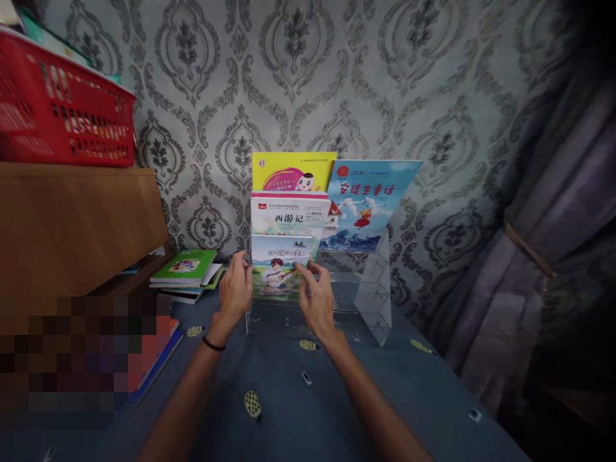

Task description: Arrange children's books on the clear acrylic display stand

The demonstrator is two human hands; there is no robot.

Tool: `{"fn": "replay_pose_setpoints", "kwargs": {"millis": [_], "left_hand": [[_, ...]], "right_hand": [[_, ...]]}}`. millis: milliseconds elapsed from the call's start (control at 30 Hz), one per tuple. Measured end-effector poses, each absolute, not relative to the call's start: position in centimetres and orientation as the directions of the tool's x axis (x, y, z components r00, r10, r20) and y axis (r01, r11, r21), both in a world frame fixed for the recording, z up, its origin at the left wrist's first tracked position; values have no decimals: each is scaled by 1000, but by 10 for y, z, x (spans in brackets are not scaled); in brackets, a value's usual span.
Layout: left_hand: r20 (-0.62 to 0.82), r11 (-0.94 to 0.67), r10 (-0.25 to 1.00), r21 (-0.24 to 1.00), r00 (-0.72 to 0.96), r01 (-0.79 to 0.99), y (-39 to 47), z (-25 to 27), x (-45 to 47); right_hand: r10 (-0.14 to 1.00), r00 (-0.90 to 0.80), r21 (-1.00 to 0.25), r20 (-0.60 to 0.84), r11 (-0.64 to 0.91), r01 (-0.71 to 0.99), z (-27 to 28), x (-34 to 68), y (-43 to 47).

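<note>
A small book with a figure on a pale blue and green cover (282,266) stands upright on the front tier of a clear stepped display stand (375,289). At its left edge is my left hand (235,285), fingers bent in against the side. My right hand (317,295) grips the right edge, with a finger across the cover. Behind it rises a white-covered book (289,215). Farther back are a yellow book (293,170) and, to the right, a blue book (368,202) with red title characters.
A red basket (67,102) rests on a wooden cabinet (77,224) at left. Beside the cabinet lies a pile of books with a green one (185,266) on top. Farther forward are red and blue books (156,359). A curtain (510,276) hangs at right.
</note>
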State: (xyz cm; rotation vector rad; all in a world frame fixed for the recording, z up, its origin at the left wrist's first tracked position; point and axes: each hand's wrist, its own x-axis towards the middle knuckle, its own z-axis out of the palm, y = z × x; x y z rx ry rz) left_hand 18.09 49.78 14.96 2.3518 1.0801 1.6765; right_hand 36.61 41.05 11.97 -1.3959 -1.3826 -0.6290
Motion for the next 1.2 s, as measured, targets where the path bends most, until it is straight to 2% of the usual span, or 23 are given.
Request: {"fn": "replay_pose_setpoints", "kwargs": {"millis": [467,833,1200], "left_hand": [[785,-742,592,442,182,504,490,158,180],[768,-734,613,467,185,493,483,165,176],[772,-746,604,461,198,480,482,166,173]], "right_hand": [[263,215,-277,941,230,933,125,363,409],[228,216,-272,949,249,930,131,356,400],[148,201,-238,968,308,921,139,351,393]]}}
